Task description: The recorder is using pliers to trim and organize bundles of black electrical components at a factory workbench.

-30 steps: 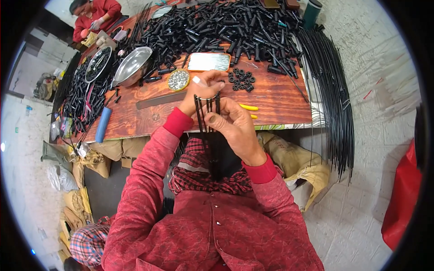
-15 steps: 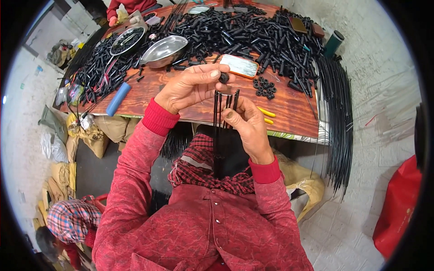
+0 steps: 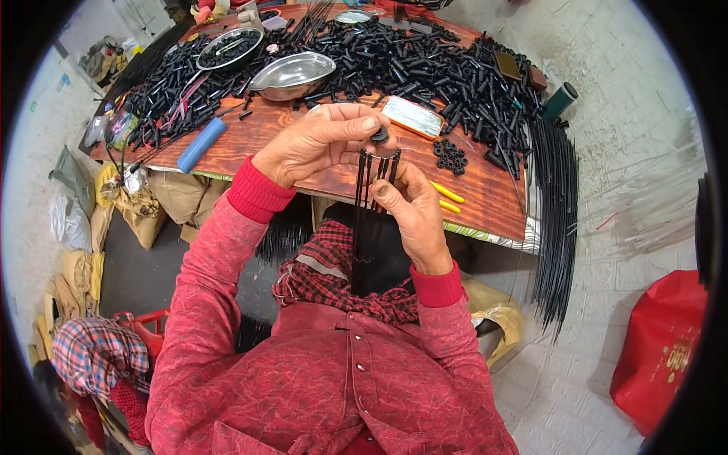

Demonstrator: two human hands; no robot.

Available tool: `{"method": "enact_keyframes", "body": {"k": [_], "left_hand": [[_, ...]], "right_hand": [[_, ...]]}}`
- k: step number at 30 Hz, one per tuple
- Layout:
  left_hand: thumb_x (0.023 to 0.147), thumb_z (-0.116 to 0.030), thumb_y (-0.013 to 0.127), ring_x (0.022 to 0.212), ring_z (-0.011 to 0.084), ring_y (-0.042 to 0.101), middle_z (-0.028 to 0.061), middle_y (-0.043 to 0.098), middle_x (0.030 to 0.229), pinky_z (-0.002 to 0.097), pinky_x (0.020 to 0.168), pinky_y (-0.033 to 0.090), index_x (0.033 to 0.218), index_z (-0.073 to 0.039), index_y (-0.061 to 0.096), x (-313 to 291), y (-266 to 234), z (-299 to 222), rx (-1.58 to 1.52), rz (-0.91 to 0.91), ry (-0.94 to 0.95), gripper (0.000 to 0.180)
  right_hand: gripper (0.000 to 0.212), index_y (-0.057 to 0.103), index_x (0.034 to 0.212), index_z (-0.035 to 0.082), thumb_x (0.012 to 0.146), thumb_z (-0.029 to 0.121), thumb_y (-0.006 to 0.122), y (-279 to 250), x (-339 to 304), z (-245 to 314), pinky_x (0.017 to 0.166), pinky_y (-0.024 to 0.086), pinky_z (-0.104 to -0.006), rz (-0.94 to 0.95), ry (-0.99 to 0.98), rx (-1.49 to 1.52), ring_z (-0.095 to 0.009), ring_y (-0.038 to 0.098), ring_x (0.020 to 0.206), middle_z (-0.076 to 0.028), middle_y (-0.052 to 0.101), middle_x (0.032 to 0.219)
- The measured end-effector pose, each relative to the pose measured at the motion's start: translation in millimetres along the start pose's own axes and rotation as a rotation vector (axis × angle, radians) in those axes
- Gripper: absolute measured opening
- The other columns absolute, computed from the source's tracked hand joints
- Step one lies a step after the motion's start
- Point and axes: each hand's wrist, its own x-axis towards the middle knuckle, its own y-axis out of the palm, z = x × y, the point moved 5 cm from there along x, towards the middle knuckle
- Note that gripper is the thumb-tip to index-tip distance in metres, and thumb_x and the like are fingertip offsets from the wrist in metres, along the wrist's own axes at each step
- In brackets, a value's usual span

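Black rods (image 3: pixel 359 199): centre of the frame, a slim bundle hanging close to upright; tops slightly spread, lower ends reaching down in front of the person's lap.
Right hand (image 3: pixel 413 208): just right of centre; thumb and fingers closed on the upper part of the black rods.
Small black piece (image 3: pixel 379 135): round, just above the rod tops; whether it touches them cannot be told.
Left hand (image 3: pixel 322 144): above and left of the rods; thumb and forefinger pinched on the small black piece, the remaining fingers loosely curled.
Yellow handles (image 3: pixel 447 192): on the table, just right of the right hand; the rest of the tool is hidden.
Black rings (image 3: pixel 451 157): loose cluster, right of centre in the upper half.
Orange-rimmed tray (image 3: pixel 439 133): upper centre, near the rings, holding thin pale pins.
Steel bowl (image 3: pixel 294 73): upper centre-left, above the left hand.
Blue roll (image 3: pixel 202 145): left part of the table, lying slantwise.
Black tubes (image 3: pixel 402 64): large heap across the upper frame.
Long black rods (image 3: pixel 557 227): thick sheaf overhanging the table's right end.
Table (image 3: pixel 493 201): reddish wood grain, upper half of the frame.
Red bag (image 3: pixel 658 353): lower right, by the wall.
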Motion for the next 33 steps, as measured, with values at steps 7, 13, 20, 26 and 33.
{"method": "enact_keyframes", "body": {"k": [7, 13, 20, 26, 33], "left_hand": [[0.093, -0.022, 0.065, 0.099, 0.0157, 0.066, 0.0083, 0.066, 0.105, 0.0287, 0.086, 0.054, 0.115, 0.001, 0.06, 1, -16, 16, -0.114, 0.023, -0.08, 0.032], [0.093, -0.021, 0.065, 0.097, 0.0146, 0.066, 0.0073, 0.066, 0.105, 0.0298, 0.085, 0.056, 0.117, 0.002, 0.058, 7, -26, 20, -0.12, -0.041, -0.089, 0.035], [0.09, -0.023, 0.069, 0.084, 0.0113, 0.068, 0.0039, 0.069, 0.094, 0.028, 0.078, 0.058, 0.101, -0.005, 0.065, 8, -27, 18, -0.079, -0.076, -0.084, 0.021], [0.088, -0.022, 0.072, 0.081, 0.0094, 0.067, 0.0024, 0.069, 0.093, 0.0251, 0.076, 0.056, 0.097, -0.005, 0.066, 6, -22, 9, 0.04, -0.073, -0.079, 0.019], [0.087, -0.023, 0.073, 0.078, 0.0084, 0.065, 0.0018, 0.069, 0.088, 0.0238, 0.072, 0.053, 0.095, -0.006, 0.067, -2, -12, 6, 0.083, -0.193, -0.061, 0.02]], "right_hand": [[0.022, 0.058, 0.102, 0.003, 0.091, 0.019, 0.069, 2, 9, -4, 0.067, 0.043, -0.0212, -0.025, -0.006, -0.003, -0.005, 0.052, 0.073, 0.001, 0.06, 0.085], [0.022, 0.058, 0.103, 0.003, 0.091, 0.019, 0.069, -2, 16, -9, 0.066, 0.043, -0.0207, -0.029, 0.002, -0.009, -0.005, 0.052, 0.073, 0.001, 0.06, 0.085], [0.02, 0.061, 0.099, 0.006, 0.089, 0.021, 0.071, -1, 19, -11, 0.067, 0.043, -0.021, -0.01, 0.036, 0.02, -0.005, 0.053, 0.075, 0.003, 0.06, 0.087], [0.021, 0.061, 0.099, 0.006, 0.088, 0.019, 0.073, -5, 20, -15, 0.065, 0.044, -0.0209, -0.018, 0.044, 0.009, -0.005, 0.055, 0.074, 0.002, 0.062, 0.086], [0.02, 0.061, 0.1, 0.004, 0.086, 0.013, 0.073, -5, 20, -12, 0.068, 0.045, -0.0205, -0.007, 0.065, 0.043, -0.005, 0.056, 0.075, 0.001, 0.064, 0.087]]}}
